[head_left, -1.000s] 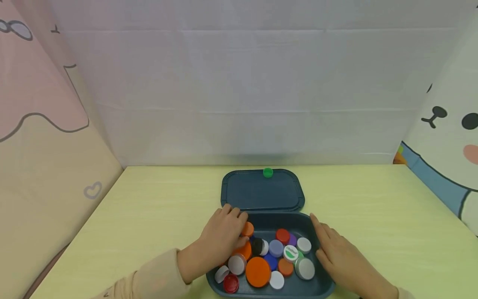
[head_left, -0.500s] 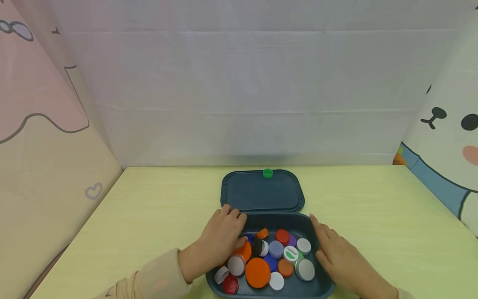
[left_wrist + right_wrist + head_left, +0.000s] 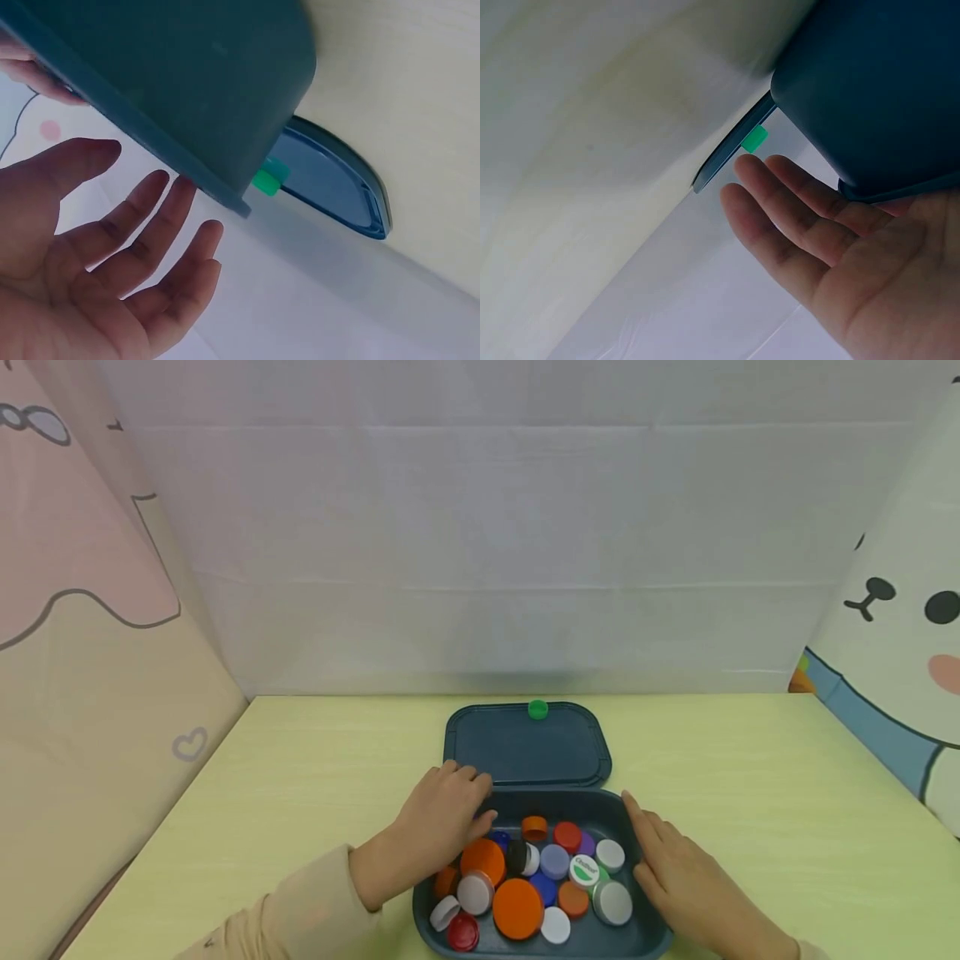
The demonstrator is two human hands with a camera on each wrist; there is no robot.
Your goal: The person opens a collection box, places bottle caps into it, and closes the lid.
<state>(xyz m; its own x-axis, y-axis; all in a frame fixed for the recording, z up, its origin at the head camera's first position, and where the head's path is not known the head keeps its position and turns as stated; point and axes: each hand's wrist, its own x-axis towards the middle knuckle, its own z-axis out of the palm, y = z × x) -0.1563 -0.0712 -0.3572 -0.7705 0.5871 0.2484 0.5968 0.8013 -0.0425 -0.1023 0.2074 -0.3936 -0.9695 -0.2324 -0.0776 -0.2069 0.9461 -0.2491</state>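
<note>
A dark blue plastic box (image 3: pixel 641 935) holds several bottle caps in mixed colours. My left hand (image 3: pixel 438 818) hovers at its back left rim, fingers loosely bent; in the left wrist view nothing lies between the fingers (image 3: pixel 150 247), and the fingertips are right at the rim. Near the back wall inside, an orange cap (image 3: pixel 534 828) stands by a red cap (image 3: pixel 567 837). Large orange caps (image 3: pixel 517 908) lie toward the left and front. Along the right wall rests my right hand (image 3: pixel 682 877), its fingers (image 3: pixel 772 240) extended beside the box and holding nothing.
Behind the box lies its dark blue lid (image 3: pixel 525 747), with a green cap (image 3: pixel 537 709) near its far edge. A pale yellow table (image 3: pixel 337 752) surrounds both. White cloth (image 3: pixel 510 527) hangs at the back, with printed cloth on either side.
An orange cap beside the left hand has moved right and come to stand near the back wall. The left hand has drawn slightly up and left; the right hand has stayed put.
</note>
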